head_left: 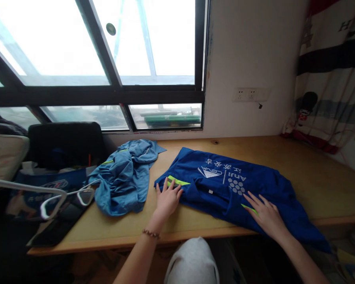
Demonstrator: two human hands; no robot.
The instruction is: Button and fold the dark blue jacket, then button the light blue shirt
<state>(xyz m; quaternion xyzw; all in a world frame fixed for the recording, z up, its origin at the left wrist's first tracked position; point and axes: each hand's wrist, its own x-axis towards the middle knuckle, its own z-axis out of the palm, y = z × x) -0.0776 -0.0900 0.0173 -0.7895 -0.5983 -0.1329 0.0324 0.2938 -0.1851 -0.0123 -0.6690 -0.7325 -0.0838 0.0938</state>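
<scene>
A dark blue work shirt [263, 177] with white printed lettering and yellow-green strips lies spread on the wooden table [322, 173], its collar toward me. On the shirt's left shoulder area, by a yellow-green strip, my left hand [168, 197] rests with fingers spread. My right hand [266, 213] lies flat on the fabric near the other strip, fingers apart. Part of the shirt hangs over the table's front edge at right. To the left of it a lighter blue garment [124, 177] lies crumpled.
White plastic hangers [55, 193] and a dark flat item [59, 227] are at the table's left end. Beyond them stand a black chair back [66, 144] and a printed bag [44, 193]. A window [156, 94] and a wall socket [251, 94] are behind; a curtain [328, 79] hangs right.
</scene>
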